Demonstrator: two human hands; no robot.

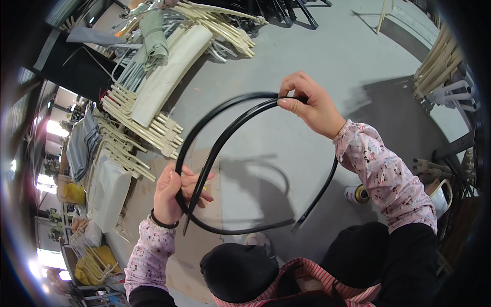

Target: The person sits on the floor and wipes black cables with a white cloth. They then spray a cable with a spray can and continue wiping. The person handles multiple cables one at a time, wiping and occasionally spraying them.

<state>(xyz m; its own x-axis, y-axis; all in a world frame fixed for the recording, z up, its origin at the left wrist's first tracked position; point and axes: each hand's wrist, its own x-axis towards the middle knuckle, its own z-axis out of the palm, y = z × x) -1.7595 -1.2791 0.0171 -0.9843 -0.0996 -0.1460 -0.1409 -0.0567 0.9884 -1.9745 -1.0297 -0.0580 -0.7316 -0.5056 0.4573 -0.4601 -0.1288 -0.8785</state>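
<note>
Long black flexible tubing (223,139), possibly plastic or rubber, is bent into loops in front of my body, above the floor. My right hand (307,101) pinches the top of the loops between thumb and fingers. On the other side my left hand (178,188) holds the outer curve by the thumb, its other fingers spread behind the tubing. Two curved lengths run between my hands, one outside the other. One loose end hangs below my left hand, and other ends hang near my knees. I cannot tell whether it is one piece or several.
Stacks of cream metal tubes (138,124) lie at left, with a white padded piece (172,73) on top. Cardboard (199,264) covers the floor at left. A metal can (357,193) stands by my right sleeve; more tubes (439,63) lean at far right.
</note>
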